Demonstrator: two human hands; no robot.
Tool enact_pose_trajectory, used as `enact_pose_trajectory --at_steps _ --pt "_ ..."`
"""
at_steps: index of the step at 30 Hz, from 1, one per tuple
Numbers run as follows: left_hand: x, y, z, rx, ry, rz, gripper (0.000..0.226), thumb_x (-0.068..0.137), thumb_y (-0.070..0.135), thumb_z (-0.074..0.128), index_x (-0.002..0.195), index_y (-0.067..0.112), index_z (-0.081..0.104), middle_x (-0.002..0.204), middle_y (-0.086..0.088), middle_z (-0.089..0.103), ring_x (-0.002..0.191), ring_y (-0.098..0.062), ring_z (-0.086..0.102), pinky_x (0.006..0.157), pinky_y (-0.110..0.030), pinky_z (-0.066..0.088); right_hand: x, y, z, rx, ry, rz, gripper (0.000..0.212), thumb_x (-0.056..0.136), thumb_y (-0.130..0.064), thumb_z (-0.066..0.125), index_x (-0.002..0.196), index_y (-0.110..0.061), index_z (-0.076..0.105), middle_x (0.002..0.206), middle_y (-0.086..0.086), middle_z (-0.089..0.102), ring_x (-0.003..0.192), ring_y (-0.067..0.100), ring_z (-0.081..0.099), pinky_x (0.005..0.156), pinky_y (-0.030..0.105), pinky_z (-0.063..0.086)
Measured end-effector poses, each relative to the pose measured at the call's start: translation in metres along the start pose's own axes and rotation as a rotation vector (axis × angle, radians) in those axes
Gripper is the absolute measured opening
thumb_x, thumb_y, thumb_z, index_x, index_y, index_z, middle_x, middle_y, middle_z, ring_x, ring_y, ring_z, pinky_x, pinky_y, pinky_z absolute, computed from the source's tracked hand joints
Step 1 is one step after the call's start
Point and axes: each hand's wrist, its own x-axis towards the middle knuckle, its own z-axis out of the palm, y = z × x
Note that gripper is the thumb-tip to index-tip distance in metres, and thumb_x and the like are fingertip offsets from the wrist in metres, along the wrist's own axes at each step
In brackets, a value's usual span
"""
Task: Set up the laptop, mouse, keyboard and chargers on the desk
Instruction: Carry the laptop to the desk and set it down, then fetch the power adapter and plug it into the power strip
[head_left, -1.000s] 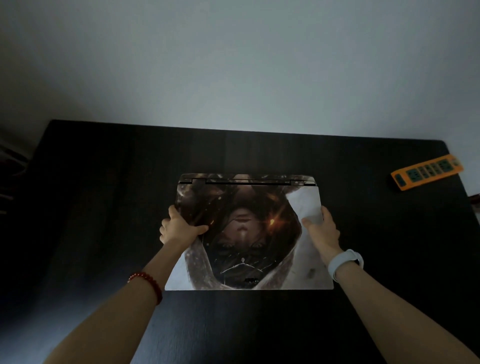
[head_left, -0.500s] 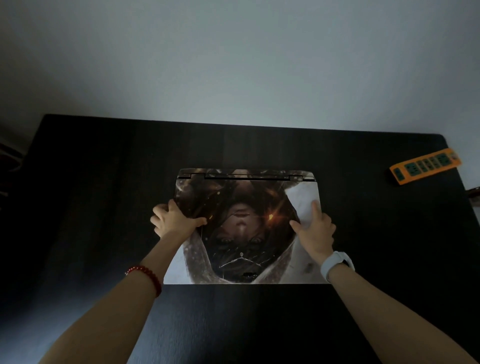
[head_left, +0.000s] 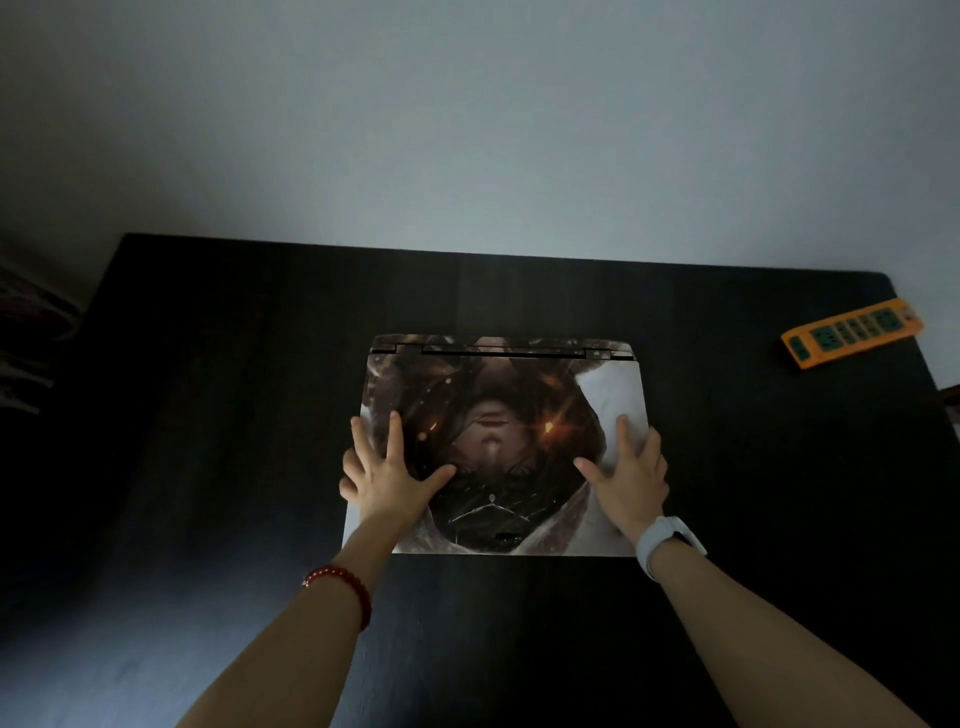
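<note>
A closed laptop (head_left: 501, 395) with a printed picture skin on its lid lies flat in the middle of the dark desk (head_left: 208, 415), hinge side away from me. My left hand (head_left: 387, 470) rests flat on the lid's left part, fingers spread and straight. On the lid's right part lies my right hand (head_left: 626, 475), also flat with straight fingers. No mouse, keyboard or charger is in view.
An orange power strip (head_left: 852, 332) with green sockets lies near the desk's far right corner. A plain wall rises behind the desk. Dim shapes sit off the desk's left edge. A red bead bracelet is on my left wrist, a white watch on my right.
Both hands went from gripping the laptop's side edges to lying flat on the lid with fingers spread. The laptop stays in place on the desk.
</note>
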Motion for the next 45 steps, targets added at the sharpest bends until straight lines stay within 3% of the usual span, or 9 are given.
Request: enact_pose_trajectory --at_steps 8,11,16,21,30,34,39,41,45 --pt "0.0 -0.011 -0.001 0.154 -0.083 0.06 0.089 0.078 0.071 0.042 0.142 0.04 -0.01 0.152 -0.007 -0.025 0.14 -0.038 -0.005 0.111 -0.055 0.017 -0.007 -0.003 0.004 -0.197 -0.013 -0.042 0.072 0.092 -0.049 0.04 0.147 -0.021 0.003 0.155 0.021 -0.003 0.141 0.041 0.006 0.113 0.052 0.022" --pt "-0.021 -0.018 -0.014 0.061 -0.04 0.09 0.071 0.087 0.048 0.049 0.145 0.031 0.012 0.156 -0.007 -0.002 0.142 -0.033 0.003 0.113 -0.054 0.014 -0.027 -0.008 0.007 -0.334 0.0 -0.174 0.062 0.094 -0.043 0.037 0.146 -0.019 0.014 0.156 0.017 0.006 0.142 0.038 0.007 0.115 0.051 0.017" --pt "-0.087 -0.059 -0.039 -0.234 0.199 -0.048 0.051 0.089 0.031 0.054 0.136 0.016 0.041 0.142 -0.009 0.04 0.13 -0.028 0.036 0.107 -0.047 0.031 -0.082 -0.049 0.028 -0.052 -0.053 -0.499 0.039 0.092 -0.022 0.047 0.13 -0.014 0.049 0.139 0.011 0.047 0.131 0.027 0.038 0.108 0.04 0.033" --pt "-0.16 -0.14 -0.057 -0.322 0.332 -0.226 0.041 0.09 0.022 0.054 0.129 0.011 0.05 0.132 -0.012 0.051 0.12 -0.031 0.047 0.101 -0.044 0.038 -0.166 -0.107 0.063 0.174 -0.335 -0.703 0.031 0.093 -0.013 0.047 0.122 -0.01 0.056 0.121 0.009 0.062 0.115 0.022 0.055 0.097 0.032 0.043" --pt "-0.363 -0.36 -0.054 -0.516 0.584 -0.61 0.033 0.09 0.021 0.052 0.121 0.012 0.058 0.118 -0.008 0.062 0.112 -0.023 0.055 0.095 -0.034 0.044 -0.382 -0.165 0.206 -0.043 -0.686 -0.976 0.029 0.093 -0.015 0.044 0.117 -0.014 0.06 0.113 0.008 0.068 0.108 0.025 0.059 0.087 0.027 0.043" --pt "-0.433 -0.43 -0.032 -0.591 0.552 -0.753 0.031 0.092 0.02 0.049 0.12 0.011 0.057 0.119 -0.007 0.063 0.11 -0.021 0.057 0.094 -0.033 0.045 -0.448 -0.168 0.255 -0.133 -0.812 -0.985 0.03 0.094 -0.02 0.042 0.117 -0.018 0.06 0.11 0.003 0.068 0.102 0.021 0.06 0.077 0.023 0.041" --pt "-0.53 -0.52 -0.009 -0.735 0.605 -1.015 0.027 0.092 0.018 0.049 0.116 0.011 0.06 0.115 -0.008 0.066 0.106 -0.024 0.059 0.087 -0.027 0.042 -0.554 -0.166 0.321 -0.333 -0.993 -1.063 0.029 0.095 -0.022 0.04 0.118 -0.021 0.058 0.085 0.0 0.067 0.073 0.017 0.059 0.06 0.025 0.043" --pt "-0.55 -0.543 -0.001 -0.791 0.62 -1.089 0.026 0.091 0.017 0.05 0.113 0.012 0.061 0.113 -0.008 0.067 0.105 -0.024 0.059 0.086 -0.027 0.041 -0.581 -0.174 0.343 -0.397 -1.016 -1.117 0.029 0.095 -0.022 0.04 0.119 -0.021 0.057 0.097 0.001 0.067 0.078 0.014 0.058 0.065 0.025 0.045" --pt "-0.561 -0.59 0.009 -0.846 0.624 -1.157 0.028 0.091 0.016 0.05 0.117 0.013 0.059 0.116 -0.006 0.065 0.107 -0.022 0.059 0.089 -0.028 0.042 -0.618 -0.21 0.399 -0.544 -1.043 -1.286 0.033 0.095 -0.016 0.042 0.126 -0.015 0.052 0.123 0.005 0.06 0.113 0.019 0.055 0.096 0.031 0.044"
